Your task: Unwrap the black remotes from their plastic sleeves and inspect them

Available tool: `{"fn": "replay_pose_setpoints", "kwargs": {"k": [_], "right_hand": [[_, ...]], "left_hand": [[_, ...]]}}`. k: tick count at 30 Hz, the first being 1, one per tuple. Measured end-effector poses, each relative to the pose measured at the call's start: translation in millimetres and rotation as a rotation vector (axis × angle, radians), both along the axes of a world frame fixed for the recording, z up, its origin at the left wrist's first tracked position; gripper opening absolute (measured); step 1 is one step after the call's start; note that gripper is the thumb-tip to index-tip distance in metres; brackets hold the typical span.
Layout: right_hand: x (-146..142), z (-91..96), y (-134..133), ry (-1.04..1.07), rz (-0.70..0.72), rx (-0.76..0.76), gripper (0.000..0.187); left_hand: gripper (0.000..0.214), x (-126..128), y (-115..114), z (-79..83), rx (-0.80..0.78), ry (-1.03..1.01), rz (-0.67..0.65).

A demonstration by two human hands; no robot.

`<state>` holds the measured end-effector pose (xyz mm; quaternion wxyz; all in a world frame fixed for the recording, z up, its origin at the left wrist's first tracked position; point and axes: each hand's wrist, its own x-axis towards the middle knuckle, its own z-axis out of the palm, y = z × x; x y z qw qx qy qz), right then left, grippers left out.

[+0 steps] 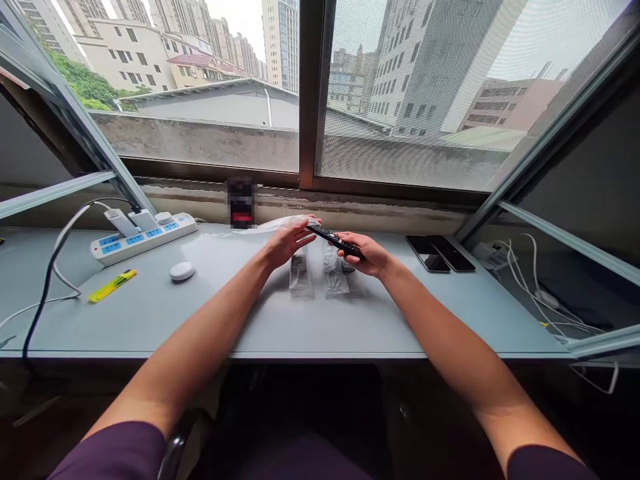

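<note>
A black remote control [334,240] with several buttons is in my right hand [367,253], whose fingers and thumb wrap round its near end. The remote slants up to the left, above the table. At its far tip is my left hand [291,241], palm turned inward and fingers stretched out; whether they touch the remote I cannot tell. Behind the left hand lies a clear plastic bag [273,225]. Below the hands, one clear packet [301,273] with something dark inside rests on the table, and a second clear packet [336,273] lies to its right.
On the left of the light table [330,330] are a white power strip [145,239] with plugs and cables, a yellow strip-shaped object [113,286] and a round white object [182,271]. Two dark phones [440,254] lie at right. Metal frame bars flank both sides.
</note>
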<state>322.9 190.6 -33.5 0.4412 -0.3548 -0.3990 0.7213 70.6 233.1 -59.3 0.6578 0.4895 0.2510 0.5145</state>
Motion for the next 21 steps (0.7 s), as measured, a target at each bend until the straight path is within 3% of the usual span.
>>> {"fn": "replay_pose_setpoints", "kwargs": {"k": [9,21], "right_hand": [[-3.7,-1.3,-5.3,-0.012,-0.004,0.057,0.012],[-2.2,-1.3,-6.7,-0.036,0.075,0.073,0.01]], "left_hand": [[0.042,6.4,-10.3,4.2,-0.009,-0.014,0.007],[0.051,3.5,-10.3,2.9,0.064,0.04,-0.193]]}}
